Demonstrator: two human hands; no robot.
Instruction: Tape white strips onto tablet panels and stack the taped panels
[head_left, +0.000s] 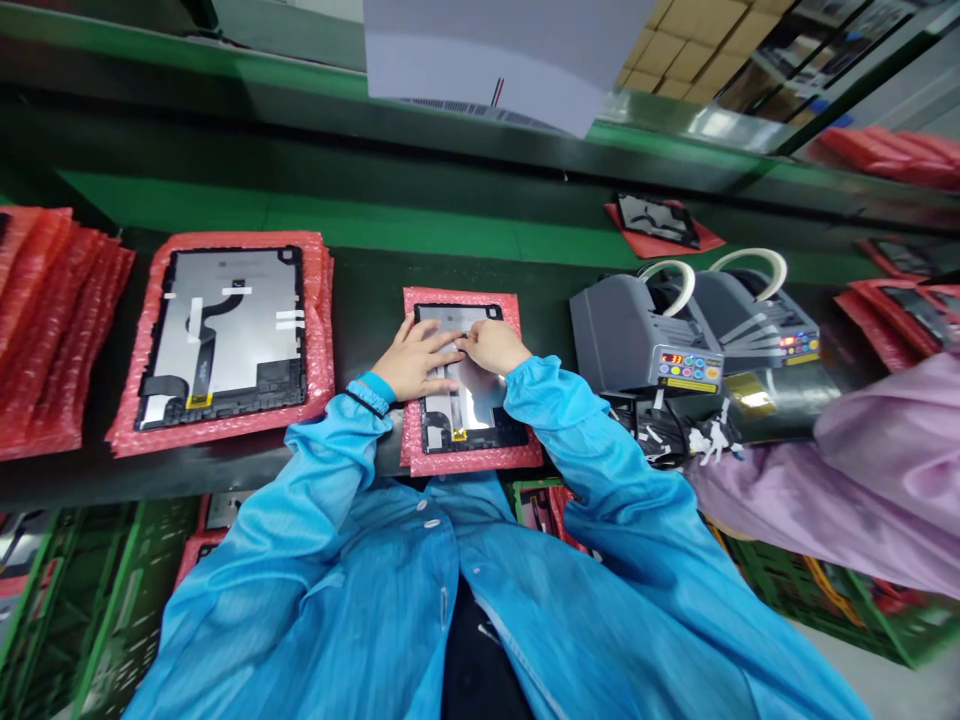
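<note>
A tablet screen panel (472,410) lies back side up on a red bubble-wrap sheet (480,460) right in front of me. My left hand (409,360) rests flat on the panel's upper left part, fingers stretched out. My right hand (491,345) is on the panel's upper middle with its fingers curled down and pressed on a small strip I cannot make out. Both arms wear blue sleeves.
A second panel (225,335) lies on a stack of red bubble wrap to the left, with more red sheets (45,320) beyond it. Two grey tape dispensers (645,335) stand to the right. A co-worker's purple sleeve (862,480) reaches in at right. Green crates (67,590) sit below the bench.
</note>
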